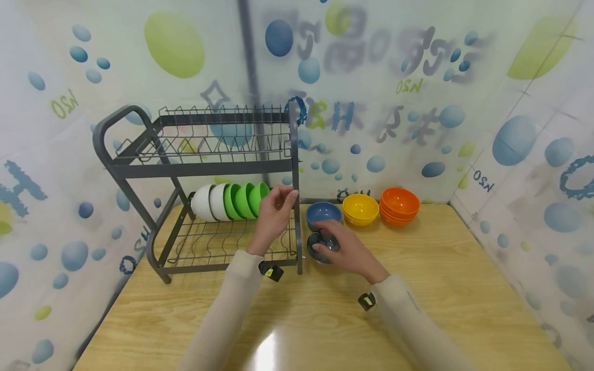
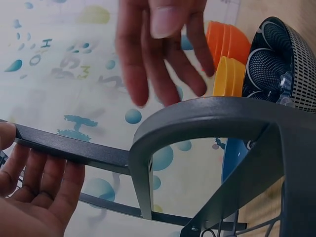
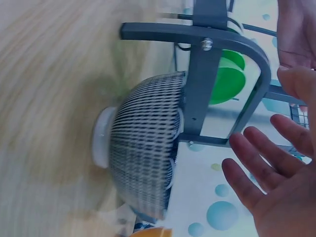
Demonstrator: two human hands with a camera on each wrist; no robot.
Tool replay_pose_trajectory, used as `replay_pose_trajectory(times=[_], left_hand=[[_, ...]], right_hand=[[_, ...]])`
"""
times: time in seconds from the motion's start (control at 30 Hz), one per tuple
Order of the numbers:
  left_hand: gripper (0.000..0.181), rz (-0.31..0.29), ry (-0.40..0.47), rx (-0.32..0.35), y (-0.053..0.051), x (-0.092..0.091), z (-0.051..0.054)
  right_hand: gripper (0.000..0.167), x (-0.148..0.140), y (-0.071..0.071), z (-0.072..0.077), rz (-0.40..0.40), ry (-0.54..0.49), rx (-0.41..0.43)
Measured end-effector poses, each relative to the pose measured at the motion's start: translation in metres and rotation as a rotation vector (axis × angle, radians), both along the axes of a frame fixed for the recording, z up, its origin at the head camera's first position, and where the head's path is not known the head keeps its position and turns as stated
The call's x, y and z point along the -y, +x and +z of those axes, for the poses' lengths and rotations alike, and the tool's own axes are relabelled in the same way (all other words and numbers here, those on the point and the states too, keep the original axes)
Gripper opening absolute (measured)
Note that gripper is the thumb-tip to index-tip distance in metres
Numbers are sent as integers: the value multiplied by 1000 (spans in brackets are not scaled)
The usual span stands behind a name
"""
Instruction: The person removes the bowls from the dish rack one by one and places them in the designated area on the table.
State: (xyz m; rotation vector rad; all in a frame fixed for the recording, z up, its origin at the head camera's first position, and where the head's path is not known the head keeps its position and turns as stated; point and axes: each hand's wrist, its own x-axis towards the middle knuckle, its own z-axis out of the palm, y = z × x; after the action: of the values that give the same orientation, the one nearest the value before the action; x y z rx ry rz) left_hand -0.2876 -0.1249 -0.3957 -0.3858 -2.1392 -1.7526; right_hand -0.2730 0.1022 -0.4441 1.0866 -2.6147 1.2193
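A dark bowl (image 1: 314,239) with a black-and-white woven-look pattern stands on the table just right of the rack. Over it hovers my right hand (image 1: 345,246), its fingers slightly bent. In the right wrist view, the fingers of that right hand (image 3: 276,173) are spread, apart from the patterned bowl (image 3: 145,143). My left hand (image 1: 275,214) is raised at the rack's right post, loosely bent and holding nothing visible. The left wrist view has the left hand (image 2: 42,185) beside the dark rack bar (image 2: 74,148); whether it touches the bar is unclear.
The two-tier dish rack (image 1: 204,168) carries white bowls (image 1: 202,203) and green bowls (image 1: 246,202) standing on edge on its lower tier. Behind the patterned bowl sits a blue bowl (image 1: 323,213), then yellow bowls (image 1: 360,208) and stacked orange bowls (image 1: 399,205) along the wall.
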Motion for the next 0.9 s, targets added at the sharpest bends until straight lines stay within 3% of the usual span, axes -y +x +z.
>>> replay_pose_trajectory(times=[0.2, 0.5, 0.9], left_hand=[[29, -25, -23, 9, 0, 4, 2], [34, -66, -154, 43, 0, 19, 11], [32, -130, -502, 89, -11, 56, 30]], right_hand=[[56, 6, -3, 13, 3, -64, -14], [54, 20, -6, 40, 9, -178, 26], [54, 39, -17, 74, 9, -306, 4]])
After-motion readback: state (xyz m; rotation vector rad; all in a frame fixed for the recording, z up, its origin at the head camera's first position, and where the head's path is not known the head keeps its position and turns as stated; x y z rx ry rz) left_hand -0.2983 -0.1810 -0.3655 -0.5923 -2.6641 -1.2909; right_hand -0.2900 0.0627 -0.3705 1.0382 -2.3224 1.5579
